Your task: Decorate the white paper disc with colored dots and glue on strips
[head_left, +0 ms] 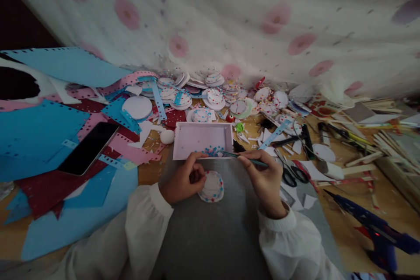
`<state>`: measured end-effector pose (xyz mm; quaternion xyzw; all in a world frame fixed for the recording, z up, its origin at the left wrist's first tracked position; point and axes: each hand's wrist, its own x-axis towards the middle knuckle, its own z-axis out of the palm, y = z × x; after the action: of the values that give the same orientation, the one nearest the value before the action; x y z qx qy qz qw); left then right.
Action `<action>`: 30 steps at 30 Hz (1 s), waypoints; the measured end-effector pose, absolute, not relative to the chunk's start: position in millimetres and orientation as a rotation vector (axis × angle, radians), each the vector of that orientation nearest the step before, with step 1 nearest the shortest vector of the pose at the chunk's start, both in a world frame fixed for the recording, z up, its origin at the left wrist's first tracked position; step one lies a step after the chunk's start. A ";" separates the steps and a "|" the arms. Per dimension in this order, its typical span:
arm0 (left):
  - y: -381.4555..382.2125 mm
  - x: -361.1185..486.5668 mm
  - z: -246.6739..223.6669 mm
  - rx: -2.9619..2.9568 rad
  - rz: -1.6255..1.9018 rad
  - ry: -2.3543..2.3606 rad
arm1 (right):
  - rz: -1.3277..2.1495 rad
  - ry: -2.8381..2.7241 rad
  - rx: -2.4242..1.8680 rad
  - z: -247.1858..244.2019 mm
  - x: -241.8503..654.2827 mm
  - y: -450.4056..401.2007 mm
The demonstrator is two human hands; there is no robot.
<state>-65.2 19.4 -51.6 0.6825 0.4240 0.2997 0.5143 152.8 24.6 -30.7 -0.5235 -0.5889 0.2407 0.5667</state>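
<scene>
My right hand is closed on slim greenish tweezers. Their tips reach over the front wall of a shallow white tray, among small blue beads or dots there. A round white disc with red and blue dots around its edge lies on the grey mat in front of the tray. At the disc's left edge, my left hand has its fingers curled and touching the rim. Its index finger stretches toward the tray's front wall.
Decorated discs are piled behind the tray. On the left lie blue foam sheets and a phone. Black-handled scissors, a blue glue gun with a red light, and wooden sticks are on the right.
</scene>
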 end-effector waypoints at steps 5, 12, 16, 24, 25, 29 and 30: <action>20.4 -64.6 -50.2 1.605 0.729 1.021 | 0.694 -1.346 -1.207 -28.2 151.6 23.2; 18.6 -66.1 -48.1 1.606 0.820 0.992 | 0.804 -1.357 -1.196 -21.3 148.1 19.6; 18.4 -68.1 -48.4 1.657 0.923 1.019 | 0.844 -1.394 -1.228 -23.9 145.8 17.7; 18.9 -69.0 -53.3 1.797 0.932 1.126 | 0.862 -1.447 -1.235 -26.8 141.5 15.5; 18.9 -68.8 -52.6 1.815 0.937 1.137 | 0.862 -1.445 -1.243 -27.1 141.2 15.5; 19.0 -67.6 -47.1 1.854 0.924 1.153 | 0.868 -1.444 -1.272 -28.3 140.6 16.0; 19.0 -67.3 -45.7 1.859 0.918 1.157 | 0.863 -1.448 -1.277 -28.3 140.4 16.0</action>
<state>-67.3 19.0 -45.7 0.7260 0.4519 0.3584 0.3746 140.4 16.0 -28.3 -0.5258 -0.5966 0.3555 0.4911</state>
